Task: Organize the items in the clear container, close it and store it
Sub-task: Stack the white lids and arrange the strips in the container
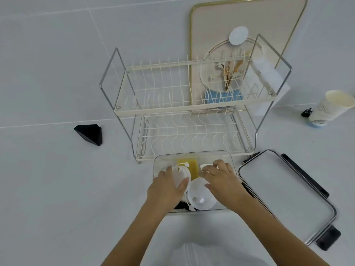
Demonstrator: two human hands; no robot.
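Both of my hands are down inside the clear container (pixel 194 156), which sits on the white surface directly in front of the two-tier dish rack (pixel 184 104), almost touching its lower shelf. My left hand (pixel 167 189) has its fingers curled over a white round lid-like piece (pixel 181 172), thumb pressed against its edge, so I read that as a grip. My right hand (pixel 221 179) has its fingers bent around a small white piece (pixel 206 167) at the far right of the box; how firmly it grips I cannot tell. Between the hands lies a white bowl-shaped part (pixel 200 196), with a yellow sponge (pixel 187 166) behind it and something dark at the near wall that I cannot identify.

I judge these pieces light, thin plastic, smooth and a bit slippery, so they should nest or stand on edge with little force; the sponge will squash to fill gaps. I expect the box to be stiff but slick-walled, best lifted by its two short ends with both palms under the rim.

Just right of the box lies its lid (pixel 284 191), flat, with dark latch flaps (pixel 305 175) along its edges. Further off are a black wedge (pixel 89 133) on the left and a paper cup (pixel 330 108) on the far right.
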